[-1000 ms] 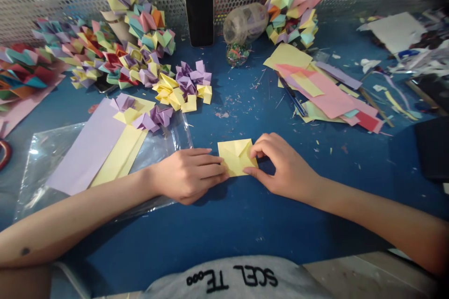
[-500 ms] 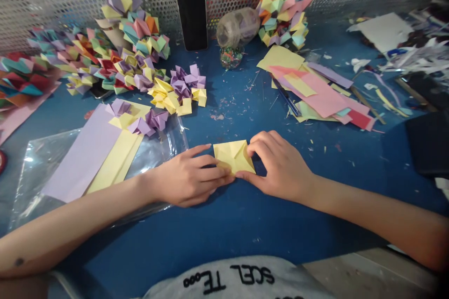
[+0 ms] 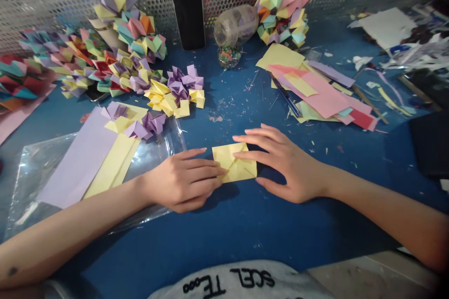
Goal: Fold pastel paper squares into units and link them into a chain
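A small square of folded yellow paper (image 3: 229, 156) lies in front of me, with crease lines and triangular flaps facing up. My left hand (image 3: 187, 177) grips its left edge between fingers and thumb, the thumb mostly hidden, while the little finger sticks out free. Spread fingers of my right hand (image 3: 284, 163) reach over the paper's right side. One of those fingertips rests on or just over a flap; the right thumb is apart, beside the lower right corner.
Left of me, purple paper strips (image 3: 79, 159) and folded pieces lie on a clear plastic bag (image 3: 154, 149). Yellow folded units (image 3: 161, 96) and colourful paper clusters (image 3: 133, 32) sit behind. A phone (image 3: 187, 7) and a plastic jar (image 3: 238, 23) stand near the mesh; pink paper (image 3: 322, 96) lies right.
My right hand has let go of the paper's right edge and spread its fingers over it. My left hand has shifted slightly left, still at the left edge.
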{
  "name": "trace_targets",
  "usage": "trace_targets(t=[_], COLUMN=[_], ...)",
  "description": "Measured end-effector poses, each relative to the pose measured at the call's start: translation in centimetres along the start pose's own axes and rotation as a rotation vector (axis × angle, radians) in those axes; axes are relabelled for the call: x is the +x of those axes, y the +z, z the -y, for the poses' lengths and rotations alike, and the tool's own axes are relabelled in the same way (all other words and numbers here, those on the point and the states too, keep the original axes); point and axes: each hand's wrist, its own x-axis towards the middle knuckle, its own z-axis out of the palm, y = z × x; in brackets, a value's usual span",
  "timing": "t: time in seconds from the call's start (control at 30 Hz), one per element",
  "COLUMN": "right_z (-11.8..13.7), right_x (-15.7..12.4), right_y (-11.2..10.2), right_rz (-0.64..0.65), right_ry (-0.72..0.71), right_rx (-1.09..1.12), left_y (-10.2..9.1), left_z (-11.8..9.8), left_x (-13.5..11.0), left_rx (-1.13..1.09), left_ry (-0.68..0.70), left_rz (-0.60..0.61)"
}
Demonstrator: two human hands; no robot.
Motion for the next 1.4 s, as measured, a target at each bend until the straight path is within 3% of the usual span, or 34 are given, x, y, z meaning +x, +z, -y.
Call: trace_targets(t=[0.07, 0.23, 0.3, 0.4, 0.47, 0.53, 0.73, 0.93, 1.17, 1.4], right_z=[-0.5, -1.5, -1.3, -0.3, 0.6, 1.3, 1.6, 1.3, 1.4, 1.3], right_x=[0.0, -0.2, -0.3, -0.4, -0.3, -0.1, 0.0, 0.3, 0.7, 0.8], right_y=[-0.1, 0.5, 0.9, 1.4, 1.7, 1.9, 1.7, 1.7, 2.0, 2.1], right_rz=[-0.061, -0.415, -0.478, -0.427, -0.371, -0.329, -0.237, -0.236, -0.262, -0.245], right_ry=[-0.05, 0.002, 0.017, -0.023, -0.076, -0.135, -0.12, -0.056, 0.035, 0.023], right_rx=[0.003, -0.182, -0.229, -0.245, -0.255, -0.262, -0.165, -0.045, -0.066, -0.104], left_y=[0.0, 0.1, 0.0, -0.1, -0.1, -0.1, 0.2, 0.1, -0.1, -0.1], left_z=[0.0, -0.2, -0.3, -0.4, -0.4, -0.3, 0.1, 0.1, -0.1, -0.2], left_x=[0.1, 0.5, 0.5, 0.2, 0.1, 0.1, 0.2, 0.1, 0.4, 0.5], left_rx=[0.02, 0.133, 0.186, 0.231, 0.231, 0.204, 0.116, 0.109, 0.11, 0.083], left_ry=[-0.088, -0.379, -0.402, -0.222, -0.08, -0.021, -0.054, -0.063, -0.069, -0.087], left_rz=[-0.002, 0.037, -0.014, -0.092, -0.052, 0.016, 0.075, 0.139, 0.22, 0.207])
